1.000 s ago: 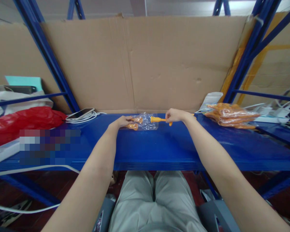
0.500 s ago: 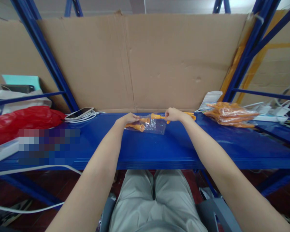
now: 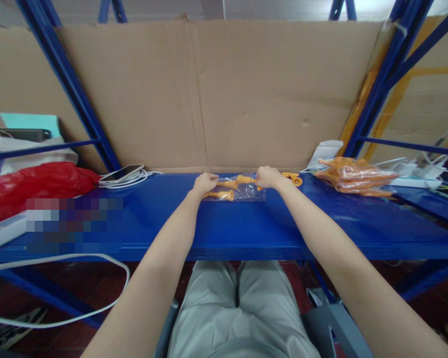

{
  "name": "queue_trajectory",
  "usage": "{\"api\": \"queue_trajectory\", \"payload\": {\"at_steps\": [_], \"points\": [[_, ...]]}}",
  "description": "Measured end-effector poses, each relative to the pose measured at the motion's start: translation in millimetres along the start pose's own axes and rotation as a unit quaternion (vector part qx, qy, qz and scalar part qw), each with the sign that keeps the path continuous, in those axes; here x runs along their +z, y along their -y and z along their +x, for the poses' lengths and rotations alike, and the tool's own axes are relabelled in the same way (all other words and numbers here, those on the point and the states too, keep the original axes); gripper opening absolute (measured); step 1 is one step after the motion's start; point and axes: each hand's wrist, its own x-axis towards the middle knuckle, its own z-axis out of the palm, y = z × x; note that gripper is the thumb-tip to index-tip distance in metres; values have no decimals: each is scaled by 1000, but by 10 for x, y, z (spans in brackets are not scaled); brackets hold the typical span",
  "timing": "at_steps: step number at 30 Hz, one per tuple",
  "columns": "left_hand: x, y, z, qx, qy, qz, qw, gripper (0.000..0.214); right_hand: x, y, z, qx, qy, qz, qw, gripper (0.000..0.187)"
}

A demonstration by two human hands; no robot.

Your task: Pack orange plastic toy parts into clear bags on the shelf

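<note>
A small clear plastic bag lies on the blue shelf in front of the cardboard backing. Inside it are orange plastic pieces. My left hand is closed on the bag's left end, over the orange pieces. My right hand is closed on an orange stick-shaped piece whose tip reaches into the bag's open right end. Another orange piece lies just right of my right hand.
A pile of filled bags of orange pieces and a white pouch sit at the right. A phone with white cable and a red bag lie at the left. Cardboard closes the back.
The bag and both hands have shifted to the right along the shelf. The orange piece in my right hand has gone further into the bag.
</note>
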Motion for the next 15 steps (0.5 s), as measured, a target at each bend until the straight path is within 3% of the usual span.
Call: {"api": "queue_trajectory", "payload": {"at_steps": [9, 15], "points": [[129, 152, 72, 74, 62, -75, 992, 59, 21, 57, 11, 14, -12, 9, 1000, 33], [241, 209, 140, 111, 99, -138, 979, 64, 63, 57, 10, -13, -13, 6, 1000, 31]]}}
